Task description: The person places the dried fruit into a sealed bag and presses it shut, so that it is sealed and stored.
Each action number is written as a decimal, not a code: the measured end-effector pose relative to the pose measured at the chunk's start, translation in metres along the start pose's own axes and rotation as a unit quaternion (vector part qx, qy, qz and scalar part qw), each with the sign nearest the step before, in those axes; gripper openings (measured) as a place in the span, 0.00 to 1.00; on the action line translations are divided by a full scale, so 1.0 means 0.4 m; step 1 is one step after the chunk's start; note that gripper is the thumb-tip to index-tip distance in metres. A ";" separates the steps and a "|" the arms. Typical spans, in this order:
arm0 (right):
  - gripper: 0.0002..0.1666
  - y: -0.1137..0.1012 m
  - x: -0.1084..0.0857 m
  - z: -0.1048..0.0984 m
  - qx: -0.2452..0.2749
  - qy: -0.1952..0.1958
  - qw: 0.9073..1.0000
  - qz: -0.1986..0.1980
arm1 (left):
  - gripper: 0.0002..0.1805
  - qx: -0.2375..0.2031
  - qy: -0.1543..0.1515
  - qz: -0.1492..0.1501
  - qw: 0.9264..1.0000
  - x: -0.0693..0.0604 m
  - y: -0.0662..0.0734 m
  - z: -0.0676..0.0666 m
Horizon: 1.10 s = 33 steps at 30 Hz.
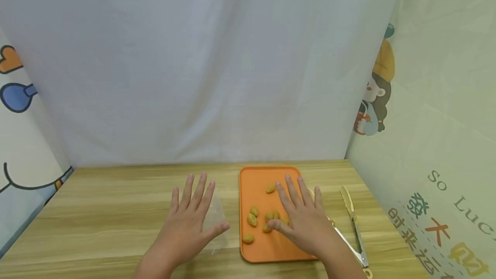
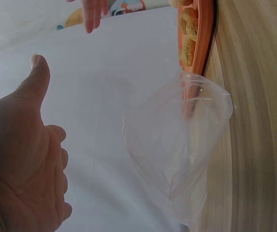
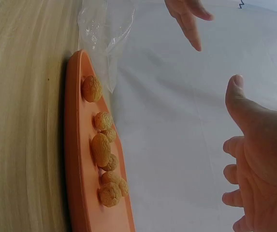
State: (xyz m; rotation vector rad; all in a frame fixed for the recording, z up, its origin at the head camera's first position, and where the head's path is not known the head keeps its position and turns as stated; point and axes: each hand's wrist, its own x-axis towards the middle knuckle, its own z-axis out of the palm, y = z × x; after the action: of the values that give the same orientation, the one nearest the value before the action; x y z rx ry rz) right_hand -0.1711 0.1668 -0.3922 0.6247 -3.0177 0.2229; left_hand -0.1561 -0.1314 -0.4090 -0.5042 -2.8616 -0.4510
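Both hands hover with fingers spread and hold nothing. My left hand [image 1: 187, 223] is over the table beside a clear plastic bag [image 1: 218, 214], partly covering it in the head view. In the left wrist view the bag [image 2: 177, 140] looks thin and crumpled. My right hand [image 1: 308, 221] is above the right side of an orange tray [image 1: 271, 251], hiding part of it. Several wrinkled golden-brown, rounded pieces [image 3: 100, 150] lie loose on the tray; they look like food, but the exact kind cannot be told.
Metal tongs [image 1: 358, 236] with cream-coloured tips lie spread apart right of the tray, partly behind my right hand. The wood-grain table [image 1: 108, 214] meets a pale curtain [image 1: 201, 76] at the back. Printed cloths hang at the left and right.
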 end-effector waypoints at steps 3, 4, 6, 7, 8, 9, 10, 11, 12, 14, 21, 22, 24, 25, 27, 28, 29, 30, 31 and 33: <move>0.53 -0.002 -0.004 -0.001 0.002 0.001 1.000 0.000 | 0.52 0.000 -0.004 0.000 1.000 -0.002 0.002 -0.002; 0.53 -0.001 -0.006 -0.002 0.003 0.003 1.000 -0.002 | 0.52 0.001 -0.005 -0.001 1.000 -0.004 0.005 -0.003; 0.53 0.000 -0.011 -0.004 0.004 0.004 1.000 -0.004 | 0.52 0.003 -0.006 -0.002 1.000 -0.009 0.012 -0.005; 0.53 0.000 -0.014 -0.006 0.006 0.004 1.000 -0.005 | 0.52 0.003 -0.006 -0.003 1.000 -0.011 0.015 -0.007; 0.53 0.000 -0.016 -0.008 0.006 0.004 1.000 -0.007 | 0.52 0.003 -0.006 -0.004 1.000 -0.014 0.018 -0.007; 0.53 0.001 -0.019 -0.009 0.006 0.004 1.000 -0.008 | 0.52 0.003 -0.007 -0.005 1.000 -0.017 0.021 -0.008; 0.53 0.002 -0.021 -0.011 0.005 0.005 1.000 -0.009 | 0.52 0.003 -0.006 -0.005 1.000 -0.019 0.024 -0.009; 0.53 0.003 -0.024 -0.012 0.006 0.008 1.000 -0.011 | 0.52 0.002 -0.006 -0.005 1.000 -0.021 0.027 -0.010; 0.53 0.004 -0.026 -0.013 0.008 0.013 1.000 -0.015 | 0.52 0.001 -0.005 -0.005 1.000 -0.024 0.031 -0.012; 0.53 0.005 -0.031 -0.015 0.011 0.019 1.000 -0.020 | 0.53 0.002 -0.004 -0.005 1.000 -0.028 0.037 -0.013; 0.54 0.020 -0.046 -0.014 0.008 0.036 0.999 -0.038 | 0.53 -0.005 -0.003 -0.002 1.000 -0.044 0.059 -0.014; 0.54 0.023 -0.048 -0.014 0.007 0.038 0.998 -0.040 | 0.53 -0.007 -0.005 -0.002 1.000 -0.047 0.062 -0.013; 0.55 0.029 -0.053 -0.014 0.012 0.040 0.998 -0.044 | 0.53 -0.014 -0.007 -0.002 1.000 -0.052 0.069 -0.013; 0.55 0.031 -0.055 -0.015 0.015 0.040 0.998 -0.045 | 0.53 -0.018 -0.008 -0.001 1.000 -0.054 0.073 -0.012; 0.55 0.037 -0.060 -0.017 0.022 0.040 0.998 -0.049 | 0.53 -0.023 -0.012 0.000 1.000 -0.058 0.078 -0.010; 0.56 0.040 -0.062 -0.018 0.025 0.040 0.998 -0.051 | 0.54 -0.025 -0.013 0.001 1.000 -0.059 0.080 -0.009; 0.56 0.043 -0.064 -0.020 0.027 0.041 0.997 -0.053 | 0.54 -0.028 -0.015 0.001 0.999 -0.061 0.083 -0.007; 0.56 0.046 -0.066 -0.022 0.027 0.042 0.997 -0.055 | 0.54 -0.031 -0.016 0.001 0.999 -0.063 0.085 -0.006; 0.56 0.049 -0.069 -0.023 0.027 0.042 0.997 -0.058 | 0.54 -0.034 -0.016 0.001 0.999 -0.065 0.087 -0.004; 0.57 0.054 -0.072 -0.026 0.027 0.045 0.997 -0.064 | 0.54 -0.041 -0.017 0.000 0.999 -0.069 0.091 -0.002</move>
State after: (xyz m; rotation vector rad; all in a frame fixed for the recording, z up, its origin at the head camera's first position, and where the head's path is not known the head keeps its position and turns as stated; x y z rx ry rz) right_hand -0.1532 0.1991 -0.3870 0.7876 -2.8801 0.3172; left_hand -0.1174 -0.1074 -0.4057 -0.5314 -2.8840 -0.5668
